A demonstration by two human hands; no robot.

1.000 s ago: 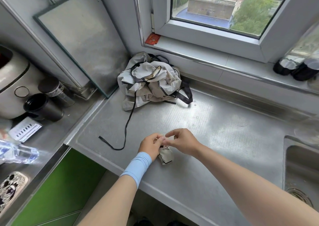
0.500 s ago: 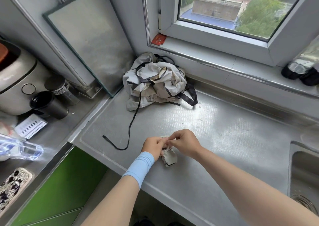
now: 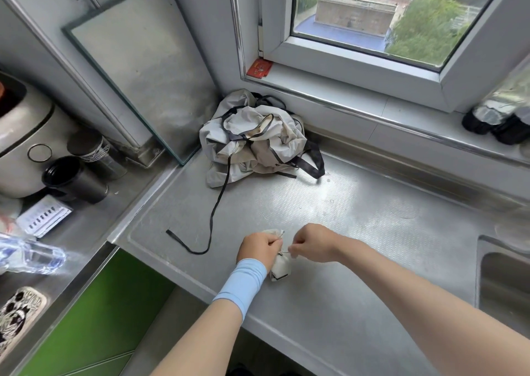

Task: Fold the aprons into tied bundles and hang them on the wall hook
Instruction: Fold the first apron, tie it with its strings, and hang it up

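Observation:
A small rolled bundle of pale apron cloth with black trim lies on the steel counter near its front edge. My left hand, with a light blue wristband, grips the bundle's top end. My right hand pinches a thin strap end just right of the bundle. Between the two hands the strap is stretched short. A heap of crumpled pale aprons with black straps sits in the back corner under the window, and one long black strap trails from it toward the front. No wall hook is in view.
A glass panel leans on the wall at the back left. A black cup, a jar and a cooker stand on the lower left counter, with a plastic bottle. A sink opens at the right. Dark bottles stand on the windowsill.
My two hands have drawn slightly apart over the bundle, pulling the strap between them. The aprons in the corner have not moved.

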